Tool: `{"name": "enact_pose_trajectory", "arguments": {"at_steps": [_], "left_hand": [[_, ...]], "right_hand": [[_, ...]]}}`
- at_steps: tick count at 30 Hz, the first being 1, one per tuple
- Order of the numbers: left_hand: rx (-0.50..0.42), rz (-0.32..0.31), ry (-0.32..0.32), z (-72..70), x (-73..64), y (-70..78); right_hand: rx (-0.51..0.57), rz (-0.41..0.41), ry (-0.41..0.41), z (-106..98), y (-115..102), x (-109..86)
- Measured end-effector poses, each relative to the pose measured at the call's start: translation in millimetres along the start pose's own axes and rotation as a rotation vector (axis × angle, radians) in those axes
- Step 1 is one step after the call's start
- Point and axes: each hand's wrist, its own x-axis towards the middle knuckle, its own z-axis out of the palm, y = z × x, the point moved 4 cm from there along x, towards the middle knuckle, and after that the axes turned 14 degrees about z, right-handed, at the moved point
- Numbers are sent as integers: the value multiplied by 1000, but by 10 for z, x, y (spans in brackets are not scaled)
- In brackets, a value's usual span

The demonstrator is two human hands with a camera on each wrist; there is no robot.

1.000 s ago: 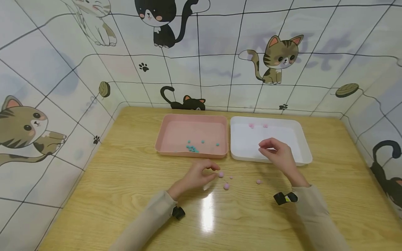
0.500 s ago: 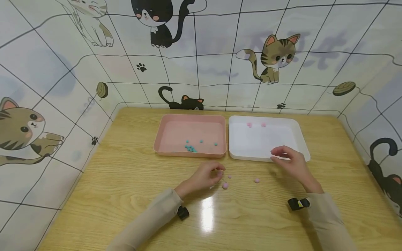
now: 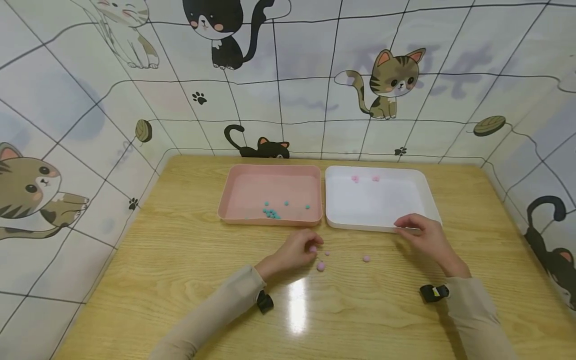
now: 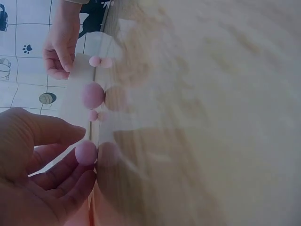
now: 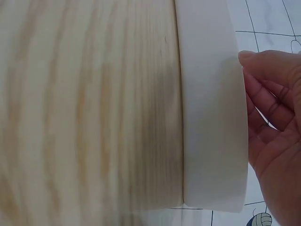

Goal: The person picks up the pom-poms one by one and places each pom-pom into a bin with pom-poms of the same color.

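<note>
My left hand (image 3: 292,250) is low over the table, thumb and fingers curved on either side of a pink ball (image 4: 86,153). A narrow gap shows between the thumb tip and the ball, which sits on the wood. Close by lie a second pink ball (image 3: 321,266) and a tiny one (image 3: 327,253); a small pink ball (image 3: 366,258) is farther right. At the front rim of the white tray (image 5: 214,117), my right hand (image 3: 425,237) pinches the edge, thumb tip at the rim and the other fingers partly hidden behind the wall.
Left of the white tray stands a pink tray (image 3: 238,192) with several teal beads (image 3: 271,213) in it. Two pink clusters (image 3: 375,178) lie at the white tray's back. A cat-print cloth (image 3: 306,90) surrounds the wooden table (image 3: 180,240).
My right hand has moved from above the white tray rightward and back to its front rim. The left hand has shifted slightly right, bringing its fingers around the pink ball.
</note>
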Motion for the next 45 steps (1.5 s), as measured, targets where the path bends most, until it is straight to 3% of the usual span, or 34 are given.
{"name": "enact_pose_trajectory", "arguments": {"at_steps": [7, 11, 18, 23, 28, 34, 41, 45], "left_hand": [[61, -9, -36, 19, 29, -4], [60, -5, -37, 31, 44, -10], [-1, 4, -37, 28, 41, -6], [-87, -30, -23, 25, 28, -19], [-176, -61, 30, 48, 44, -25], [-302, -45, 136, 69, 135, 7], [-476, -59, 206, 24, 359, 65], [-485, -85, 229, -119, 515, 196]], "right_hand": [[-59, -22, -32, -25, 33, 14], [-100, 12, -61, -49, 66, 17], [-130, 69, -107, -72, 118, 28], [-150, 114, -144, -71, 149, 71], [-153, 173, -171, -67, 188, 80], [-133, 175, -165, -60, 204, 76], [-140, 173, -164, -68, 213, 71], [-139, 183, -176, -61, 225, 81]]}}
